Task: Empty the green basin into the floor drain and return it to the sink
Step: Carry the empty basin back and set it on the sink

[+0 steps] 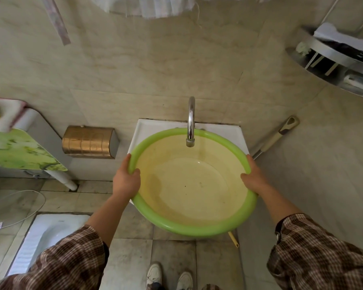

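While the green basin (192,183) sits at the white sink (147,127) with its far rim under the tap (190,122), the 2 hands clamp opposite sides: the left hand (126,178) and the right hand (253,176) each close on the rim, thumbs inside. A shallow pool of water seems to lie in the bottom. The lift should probably stay level, clear the spout, and swing slowly toward the floor so nothing slops out early.
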